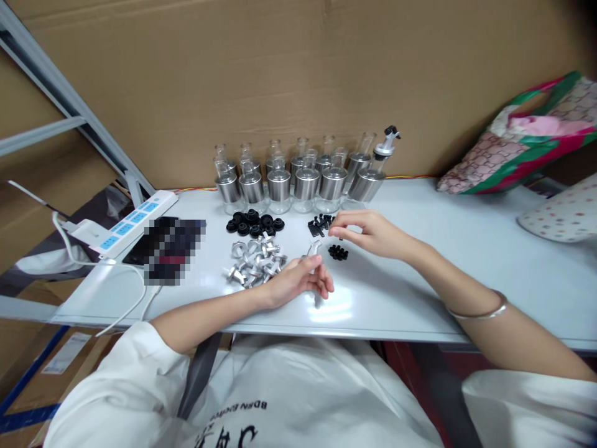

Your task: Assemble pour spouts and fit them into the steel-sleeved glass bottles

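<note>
My left hand point(298, 281) is closed on a silver pourer spout point(315, 247), whose tip sticks up past the thumb. Over the small black flip levers point(319, 224) is my right hand point(366, 233), thumb and fingers bent together; whatever lies between them is too small or hidden to make out. Just below it sits a cluster of tiny black caps point(338, 252). Beside my left hand lies a heap of silver spouts point(254, 260), with black ribbed stoppers point(254, 223) behind it.
Glass bottles with steel sleeves point(279, 185) stand in rows at the back; the right one carries a complete pourer point(386, 144). A power strip point(140, 221) with white cables and a dark blurred-out device point(175, 249) lie left. A patterned bag point(494, 152) and a dotted container point(559, 214) are right.
</note>
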{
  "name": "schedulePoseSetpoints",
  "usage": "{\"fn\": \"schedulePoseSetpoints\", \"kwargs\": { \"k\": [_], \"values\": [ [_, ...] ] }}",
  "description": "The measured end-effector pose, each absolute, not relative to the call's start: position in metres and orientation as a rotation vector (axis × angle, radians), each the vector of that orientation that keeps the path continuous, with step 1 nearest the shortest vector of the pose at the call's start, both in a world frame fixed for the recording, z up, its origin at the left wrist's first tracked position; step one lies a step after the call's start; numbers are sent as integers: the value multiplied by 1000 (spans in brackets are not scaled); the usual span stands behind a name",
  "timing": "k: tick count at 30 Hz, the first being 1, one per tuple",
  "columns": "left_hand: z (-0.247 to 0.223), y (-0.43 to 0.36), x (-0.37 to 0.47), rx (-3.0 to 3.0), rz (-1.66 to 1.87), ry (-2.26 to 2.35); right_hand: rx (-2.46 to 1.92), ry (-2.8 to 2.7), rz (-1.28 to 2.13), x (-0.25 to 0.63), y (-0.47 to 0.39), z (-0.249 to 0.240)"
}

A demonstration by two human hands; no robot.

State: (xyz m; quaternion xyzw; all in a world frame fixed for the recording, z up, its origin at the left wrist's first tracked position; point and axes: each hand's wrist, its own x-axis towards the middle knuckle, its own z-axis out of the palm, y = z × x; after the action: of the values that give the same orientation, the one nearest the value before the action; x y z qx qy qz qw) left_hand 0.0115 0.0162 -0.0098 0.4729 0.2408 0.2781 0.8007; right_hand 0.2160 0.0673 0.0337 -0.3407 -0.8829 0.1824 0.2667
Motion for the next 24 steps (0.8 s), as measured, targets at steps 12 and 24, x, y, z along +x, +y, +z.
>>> {"fn": "schedulePoseSetpoints", "kwargs": {
  "k": [12,24],
  "values": [
    [-12,17,11,1011,585,532,-1100,-2593,696,232,80,26],
    [-11,17,11,1029,570,550,-1160,-2641,601,231,82,20]
  ]
}}
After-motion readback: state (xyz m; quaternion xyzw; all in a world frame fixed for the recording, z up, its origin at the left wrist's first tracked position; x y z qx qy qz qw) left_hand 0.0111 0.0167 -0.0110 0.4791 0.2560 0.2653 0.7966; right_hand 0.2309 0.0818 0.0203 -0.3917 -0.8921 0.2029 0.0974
